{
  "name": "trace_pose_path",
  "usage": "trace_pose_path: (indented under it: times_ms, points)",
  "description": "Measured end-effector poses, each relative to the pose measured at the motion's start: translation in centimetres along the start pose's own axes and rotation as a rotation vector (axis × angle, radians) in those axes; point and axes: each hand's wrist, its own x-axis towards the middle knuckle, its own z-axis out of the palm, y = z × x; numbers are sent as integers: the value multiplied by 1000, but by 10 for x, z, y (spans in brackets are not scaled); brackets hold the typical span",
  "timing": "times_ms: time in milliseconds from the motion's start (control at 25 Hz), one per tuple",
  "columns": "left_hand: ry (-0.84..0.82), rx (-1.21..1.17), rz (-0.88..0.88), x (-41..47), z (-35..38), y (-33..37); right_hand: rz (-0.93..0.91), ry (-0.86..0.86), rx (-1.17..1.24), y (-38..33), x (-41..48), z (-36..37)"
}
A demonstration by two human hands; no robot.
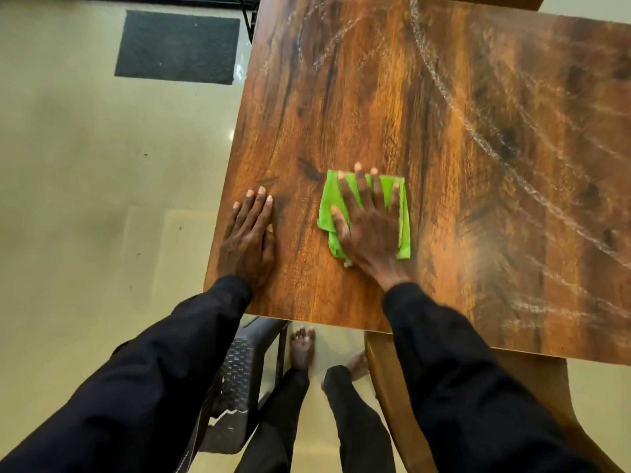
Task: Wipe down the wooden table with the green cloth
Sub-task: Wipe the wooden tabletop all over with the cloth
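The wooden bench [444, 131] fills the right and far part of the view, its near left corner by the person. The green cloth [329, 206] lies folded flat on the bench near that corner, a little in from the near edge. The right hand [370, 227] lies on top of the cloth with fingers straight and spread, palm pressing it down; the fingertips reach just past the cloth's far edge. The left hand [247, 233] rests flat on the bare wood by the bench's left edge, fingers straight and together, holding nothing, well apart from the cloth. Pale curved streaks [444, 83] cross the far and right parts of the bench top. Under the near edge stand two bare feet [302, 348] on the pale floor [85, 165], between a dark woven-pattern plastic piece [235, 377] on the left, chair or basket I cannot tell, and a wooden chair [392, 387] on the right. A dark mat [177, 47] lies on the floor far left.
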Motion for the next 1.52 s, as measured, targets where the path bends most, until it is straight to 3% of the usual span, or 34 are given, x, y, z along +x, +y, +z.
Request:
trace_pose_path:
  times_ms: [160,360,520,720,920,1000,1080,1240,1360,1440,1520]
  points:
    - [-7,6,38,-1,1,-5,-112,-1,-10,-39,50,1]
    - [-42,42,113,-1,1,-5,-335,-50,-45,-44,-41,19]
    - [-50,28,115,0,0,-5,-184,-12,-45,25,-104,23]
    - [-77,20,120,-2,-1,-4,226,74,-25,53,-54,7]
    - [-148,51,180,-5,-3,1,-114,27,-38,20,-102,24]
    - [-190,43,220,-4,-6,9,-75,11,-27,49,-135,19]
    - [-221,20,239,2,-3,26,81,45,-27,92,-142,7]
    - [-250,-78,279,24,30,97,332,83,-25,142,-85,-12]
    - [-277,-97,310,35,60,155,214,65,-22,132,-77,-9]
    - [-270,-67,304,37,73,172,77,45,-27,136,-111,2]
    - [-248,-62,312,36,78,176,60,51,-41,158,-147,7]
